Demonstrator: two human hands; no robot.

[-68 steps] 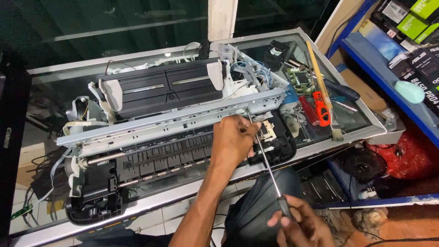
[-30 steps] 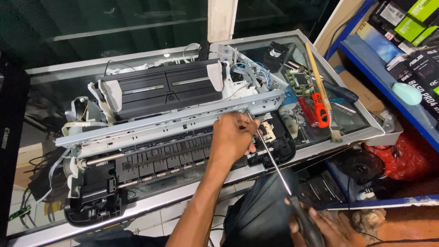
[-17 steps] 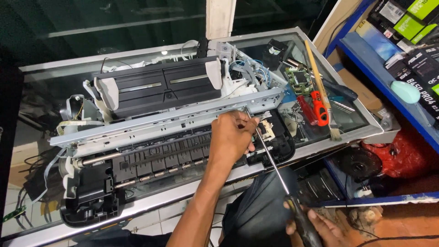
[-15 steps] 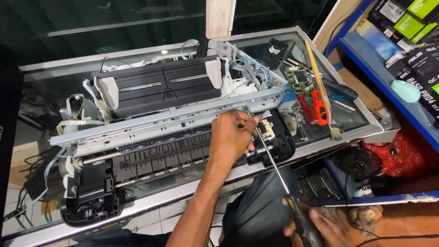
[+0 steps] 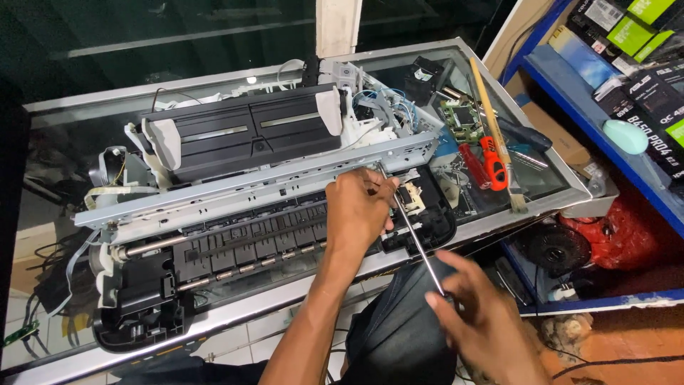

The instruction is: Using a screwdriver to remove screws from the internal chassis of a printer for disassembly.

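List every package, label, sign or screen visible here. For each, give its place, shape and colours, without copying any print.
Black-and-green boxes: top right corner, flat, rectangular, stacked.
Black boxes: blue shelf at right, rectangular, with green corner patches.
Brown carton: under that shelf, plain cardboard.
No screens or signs show.

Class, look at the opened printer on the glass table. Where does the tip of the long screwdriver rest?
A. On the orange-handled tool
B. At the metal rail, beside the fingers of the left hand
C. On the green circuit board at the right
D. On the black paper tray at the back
B: the screwdriver shaft runs from the right hand up to the metal rail, ending beside the left hand.
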